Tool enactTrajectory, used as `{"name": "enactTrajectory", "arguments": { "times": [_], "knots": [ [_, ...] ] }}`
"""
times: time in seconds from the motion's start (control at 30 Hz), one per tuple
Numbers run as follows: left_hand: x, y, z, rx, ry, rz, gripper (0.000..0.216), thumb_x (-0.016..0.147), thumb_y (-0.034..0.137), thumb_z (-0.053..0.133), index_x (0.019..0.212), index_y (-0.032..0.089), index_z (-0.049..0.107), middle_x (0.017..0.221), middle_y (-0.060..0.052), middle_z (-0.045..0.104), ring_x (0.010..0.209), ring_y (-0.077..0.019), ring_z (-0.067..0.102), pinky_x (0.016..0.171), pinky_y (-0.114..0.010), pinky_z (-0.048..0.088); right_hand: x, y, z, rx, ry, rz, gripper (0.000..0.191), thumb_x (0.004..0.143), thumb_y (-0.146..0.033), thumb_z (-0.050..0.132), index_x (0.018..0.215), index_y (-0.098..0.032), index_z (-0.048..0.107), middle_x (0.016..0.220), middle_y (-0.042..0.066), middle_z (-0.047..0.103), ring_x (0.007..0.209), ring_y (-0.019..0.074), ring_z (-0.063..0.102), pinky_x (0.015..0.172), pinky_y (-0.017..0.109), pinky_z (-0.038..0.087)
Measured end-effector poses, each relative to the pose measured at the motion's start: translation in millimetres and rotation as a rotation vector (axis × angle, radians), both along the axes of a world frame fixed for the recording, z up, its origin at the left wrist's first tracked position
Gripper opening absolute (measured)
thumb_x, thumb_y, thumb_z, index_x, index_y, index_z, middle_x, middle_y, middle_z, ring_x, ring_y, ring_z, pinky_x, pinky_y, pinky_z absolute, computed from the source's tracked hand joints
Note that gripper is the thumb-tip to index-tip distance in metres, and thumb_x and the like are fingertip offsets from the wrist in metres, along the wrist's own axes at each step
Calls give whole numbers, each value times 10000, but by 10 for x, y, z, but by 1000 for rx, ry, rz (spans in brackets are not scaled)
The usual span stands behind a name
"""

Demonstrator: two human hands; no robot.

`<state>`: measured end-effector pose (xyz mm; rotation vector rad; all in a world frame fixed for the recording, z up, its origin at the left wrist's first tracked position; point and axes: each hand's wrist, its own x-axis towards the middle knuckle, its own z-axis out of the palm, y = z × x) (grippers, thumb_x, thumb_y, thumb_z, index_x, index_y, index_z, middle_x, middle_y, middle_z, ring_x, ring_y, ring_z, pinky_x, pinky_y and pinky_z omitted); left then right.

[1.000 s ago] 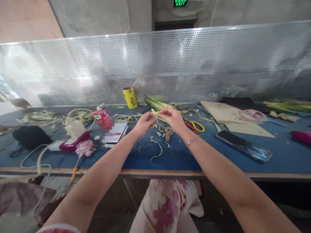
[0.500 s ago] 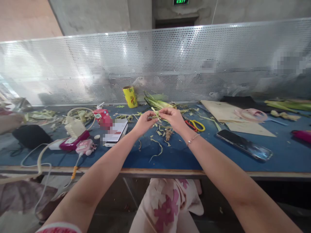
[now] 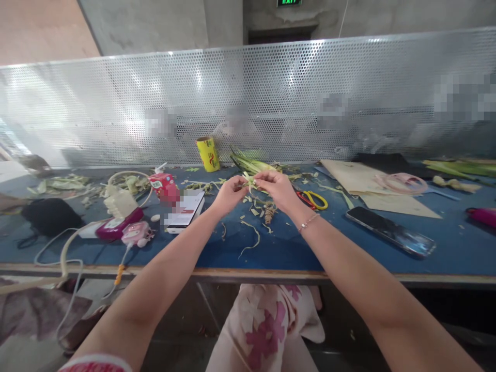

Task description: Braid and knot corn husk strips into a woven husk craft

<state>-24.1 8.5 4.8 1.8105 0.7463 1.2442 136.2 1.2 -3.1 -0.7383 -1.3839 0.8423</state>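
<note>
Over the middle of the blue table my left hand (image 3: 231, 194) and my right hand (image 3: 274, 186) meet, fingertips close together. Both pinch a small bundle of pale green leaf strips (image 3: 249, 181), whose short ends fan out between them. Behind it lies a bunch of long green leaves (image 3: 251, 164). Below my right hand rests a small brown coiled twist (image 3: 268, 212) that looks like dried leaf or cord. Cut scraps and a thin curling strip (image 3: 253, 237) are scattered nearby. Scissors (image 3: 313, 200) with red and yellow handles lie just right of my right wrist.
A yellow tube (image 3: 208, 155) stands by the perforated metal screen (image 3: 271, 93). On the left are a red drink carton (image 3: 165, 187), a white box-like device (image 3: 186, 211), a purple power bank (image 3: 116, 226) and cables. A phone (image 3: 390, 231) and brown cardboard (image 3: 356, 178) lie on the right.
The strip ends between my fingers look more spread out than before. My hands have stayed in nearly the same place. At the far left, another person's arm has moved out of view.
</note>
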Motion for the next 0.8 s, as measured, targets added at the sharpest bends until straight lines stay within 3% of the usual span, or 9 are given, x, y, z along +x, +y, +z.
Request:
{"name": "enactTrajectory", "arguments": {
  "times": [0.1,0.37,0.67,0.8],
  "knots": [
    [-14,-33,27,16,9,-37,239,726,373,672,751,167,555,534,56,468,437,-57,395,463,-214,331,31,14,7,41,12,-18,209,638,-341,743,774,-200,672,701,3,633,635,114,557,653,296,471],
    [-24,-11,27,89,78,-52,356,743,495,633,703,141,633,579,-3,567,551,-93,491,562,-235,405,44,-38,45,91,-130,-30,198,666,-339,719,791,-189,688,758,25,681,716,146,612,741,338,489],
    [-15,-44,35,83,165,50,287,770,417,616,694,147,678,506,16,533,504,-91,468,537,-224,364,30,-55,40,135,-237,-161,189,722,-392,690,799,-224,731,746,39,706,718,198,635,725,410,508],
    [-23,-27,14,105,195,91,253,768,373,619,676,145,680,489,26,515,480,-78,430,505,-214,317,8,-42,10,158,-227,-154,183,729,-396,687,788,-228,730,774,41,714,730,199,649,749,418,518]
  ]
}}
